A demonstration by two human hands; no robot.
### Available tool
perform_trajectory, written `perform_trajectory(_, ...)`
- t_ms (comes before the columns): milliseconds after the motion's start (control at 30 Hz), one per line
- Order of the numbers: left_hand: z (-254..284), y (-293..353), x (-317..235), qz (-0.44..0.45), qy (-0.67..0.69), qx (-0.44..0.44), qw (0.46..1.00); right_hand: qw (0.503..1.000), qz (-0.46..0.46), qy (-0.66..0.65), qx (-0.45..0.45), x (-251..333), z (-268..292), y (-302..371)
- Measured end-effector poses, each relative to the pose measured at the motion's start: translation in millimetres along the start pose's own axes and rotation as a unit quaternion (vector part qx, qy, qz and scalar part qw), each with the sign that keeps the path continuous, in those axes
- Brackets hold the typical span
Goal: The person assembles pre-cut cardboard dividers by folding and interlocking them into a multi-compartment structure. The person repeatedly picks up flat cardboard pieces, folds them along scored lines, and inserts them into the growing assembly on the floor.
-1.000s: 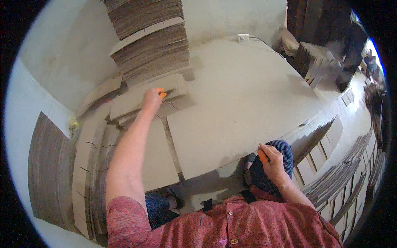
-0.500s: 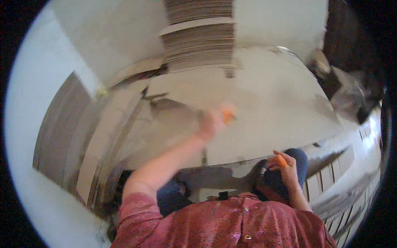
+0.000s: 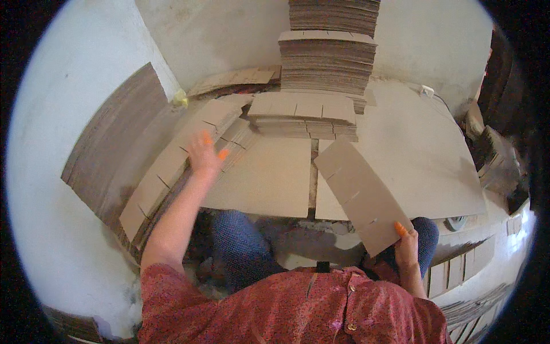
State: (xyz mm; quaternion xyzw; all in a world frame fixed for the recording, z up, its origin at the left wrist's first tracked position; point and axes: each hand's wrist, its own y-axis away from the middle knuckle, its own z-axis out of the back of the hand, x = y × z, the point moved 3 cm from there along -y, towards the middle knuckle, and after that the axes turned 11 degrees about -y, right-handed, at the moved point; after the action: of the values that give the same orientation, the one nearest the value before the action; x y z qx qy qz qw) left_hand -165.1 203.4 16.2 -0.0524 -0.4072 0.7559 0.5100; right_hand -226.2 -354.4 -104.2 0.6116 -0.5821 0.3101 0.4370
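Note:
My left hand (image 3: 205, 153), with orange coverings on its fingertips, lies over the inner edge of a long row of slotted cardboard strips (image 3: 166, 166) at the left. Its fingers are spread, slightly blurred, and nothing shows gripped in them. Down by my right knee, my right hand (image 3: 407, 247) is closed on the near end of a single cardboard strip (image 3: 362, 192). That strip slants up and to the left over the work surface, and short slits show along its left edge. An orange covering shows on that thumb too.
A low stack of slotted strips (image 3: 303, 108) sits before a tall cardboard pile (image 3: 326, 66) at the wall. Large flat cardboard sheets (image 3: 412, 155) cover the surface, with a dark gap (image 3: 313, 178) between them. More strips (image 3: 461, 266) lie at lower right; a cardboard stack (image 3: 117, 135) leans left.
My left hand has gone from the middle of the surface to the strips at the left. My right hand, which showed no strip before, now holds one. The view has swung left.

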Motion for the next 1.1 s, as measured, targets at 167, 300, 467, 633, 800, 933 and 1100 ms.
perform_trajectory(167, -21, -26, 63, 0.060, 0.049, 0.329, 0.941, 1.000, -0.020, -0.009, -0.009, -4, 2, 3)
perform_trajectory(300, -31, -34, 50, 0.012, 0.062, 0.310, 0.949, 1.000, -0.014, -0.007, -0.007, 9, -3, 9)
perform_trajectory(467, -24, -31, 43, -0.022, 0.162, 0.280, 0.946, 0.999, 0.013, 0.031, -0.031, 4, 9, 8)
perform_trajectory(633, 8, -15, 72, -0.037, 0.165, 0.264, 0.950, 0.994, -0.014, 0.101, -0.025, -22, 10, 12)
perform_trajectory(800, -79, -39, 102, -0.080, 0.041, 0.319, 0.944, 0.998, -0.048, 0.043, -0.009, -12, -3, 4)
perform_trajectory(933, -31, -46, 79, -0.028, 0.015, 0.347, 0.937, 0.999, -0.042, 0.012, -0.023, -5, 1, 9)
perform_trajectory(1100, -13, -45, 67, -0.002, 0.038, 0.355, 0.934, 0.998, -0.055, -0.019, 0.028, 5, 0, 15)
